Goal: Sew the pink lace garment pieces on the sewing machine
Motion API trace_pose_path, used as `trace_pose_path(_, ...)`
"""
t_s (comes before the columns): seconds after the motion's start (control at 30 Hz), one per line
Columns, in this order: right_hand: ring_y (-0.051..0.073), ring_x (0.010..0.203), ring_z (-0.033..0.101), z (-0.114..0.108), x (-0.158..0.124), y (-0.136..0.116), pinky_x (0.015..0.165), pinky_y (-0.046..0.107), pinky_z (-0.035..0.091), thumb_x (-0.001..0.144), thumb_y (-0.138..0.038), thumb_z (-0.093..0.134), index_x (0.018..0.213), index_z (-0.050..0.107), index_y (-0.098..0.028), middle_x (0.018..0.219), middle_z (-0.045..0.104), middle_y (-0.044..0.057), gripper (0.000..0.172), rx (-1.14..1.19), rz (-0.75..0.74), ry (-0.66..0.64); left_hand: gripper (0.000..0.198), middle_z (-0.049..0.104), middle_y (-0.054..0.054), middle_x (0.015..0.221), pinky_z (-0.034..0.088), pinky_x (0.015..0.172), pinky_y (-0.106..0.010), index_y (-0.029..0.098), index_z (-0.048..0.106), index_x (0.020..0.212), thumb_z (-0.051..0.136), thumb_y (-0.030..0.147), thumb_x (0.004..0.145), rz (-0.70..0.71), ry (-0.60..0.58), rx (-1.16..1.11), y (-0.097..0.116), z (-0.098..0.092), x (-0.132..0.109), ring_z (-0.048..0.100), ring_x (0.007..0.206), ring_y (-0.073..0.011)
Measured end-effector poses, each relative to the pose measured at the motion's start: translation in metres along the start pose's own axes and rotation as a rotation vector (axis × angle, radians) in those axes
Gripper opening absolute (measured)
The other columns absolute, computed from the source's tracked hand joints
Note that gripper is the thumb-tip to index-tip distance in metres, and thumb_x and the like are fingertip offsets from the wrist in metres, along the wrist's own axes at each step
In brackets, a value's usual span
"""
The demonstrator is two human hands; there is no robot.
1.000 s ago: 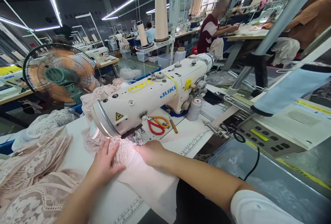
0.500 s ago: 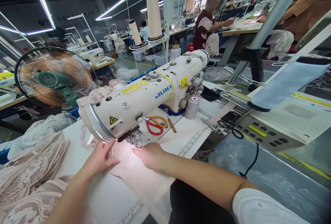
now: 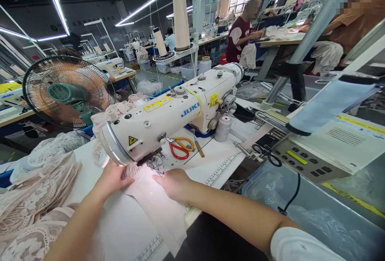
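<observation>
A white sewing machine (image 3: 174,112) stands on the table, and a pale pink fabric piece (image 3: 159,204) with a lace part (image 3: 134,170) lies under its head. My left hand (image 3: 112,180) rests on the lace at the left of the needle area, thumb spread away from the fingers; some fingertips are hidden near the machine head. My right hand (image 3: 174,184) is closed on the fabric's right edge, thumb on top, close to the metal presser parts (image 3: 156,164). The fabric hangs over the table's front edge.
Scissors with red and orange handles (image 3: 180,148), a wooden-handled tool (image 3: 199,148) and a thread cone (image 3: 223,128) sit right of the needle area. Lace pieces (image 3: 39,196) pile up at left. A fan (image 3: 67,92), a plastic bin (image 3: 300,204) and co-workers are around.
The fabric has moved forward under the machine head, leaving less lace showing. My left hand has slid slightly left and its fingers are nearer the head. My right hand stays nearly in place.
</observation>
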State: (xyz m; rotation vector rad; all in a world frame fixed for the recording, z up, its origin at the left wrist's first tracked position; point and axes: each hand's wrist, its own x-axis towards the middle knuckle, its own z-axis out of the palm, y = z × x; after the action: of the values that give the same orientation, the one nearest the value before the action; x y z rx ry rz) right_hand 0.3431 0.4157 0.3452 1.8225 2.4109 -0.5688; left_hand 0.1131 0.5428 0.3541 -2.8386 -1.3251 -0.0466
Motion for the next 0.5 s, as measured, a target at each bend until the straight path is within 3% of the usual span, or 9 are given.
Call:
trace_pose_path(0.1,0.022,0.072,0.060,0.003,-0.007,0.004,0.049,0.027,0.026,0.077,-0.016,0.051,0.125,0.050,-0.027,0.089,0.065,0.006,0.050,-0.029,-0.048,0.026,0.024,0.064,-0.010,0.091,0.047,0.083,-0.043,0.017,0.059,0.099,0.057,0.024,0.076,-0.010,0.082,0.052,0.023,0.005,-0.009,0.060,0.087,-0.0289)
trace_pose_path(0.23,0.019,0.074,0.054,0.019,-0.017,0.014,0.054,0.028,0.027,0.089,-0.026,0.040,0.097,0.060,-0.020,0.085,0.060,0.006,0.022,-0.033,-0.180,0.155,0.028,0.062,-0.015,0.107,0.052,0.077,-0.036,0.014,0.058,0.104,0.035,0.016,0.088,0.055,0.266,-0.037,0.090,0.023,-0.038,0.060,0.097,-0.0254)
trace_pose_path(0.3,0.017,0.075,0.051,0.028,-0.024,0.020,0.058,0.028,0.029,0.090,-0.026,0.040,0.090,0.060,-0.018,0.083,0.058,0.006,0.022,-0.021,-0.233,0.194,0.029,0.062,-0.012,0.106,0.054,0.074,-0.031,0.014,0.059,0.106,0.035,0.015,0.090,0.100,0.190,-0.064,0.125,0.032,-0.052,0.062,0.090,-0.0209)
trace_pose_path(0.37,0.016,0.077,0.049,0.036,-0.031,0.026,0.062,0.027,0.031,0.089,-0.025,0.042,0.091,0.059,-0.018,0.084,0.056,0.005,0.018,-0.016,-0.258,0.182,0.026,0.062,-0.012,0.109,0.054,0.073,-0.035,0.013,0.059,0.110,0.046,0.018,0.088,0.097,0.094,-0.013,0.150,0.037,-0.064,0.061,0.088,-0.0228)
trace_pose_path(0.5,0.015,0.078,0.046,0.046,-0.048,0.033,0.063,0.026,0.031,0.088,-0.024,0.045,0.096,0.057,-0.021,0.086,0.052,0.004,0.015,-0.011,-0.277,0.161,0.041,0.057,-0.012,0.125,0.052,0.073,-0.041,0.013,0.056,0.120,0.061,0.030,0.083,0.074,0.048,0.081,0.157,0.043,-0.080,0.057,0.094,-0.0277)
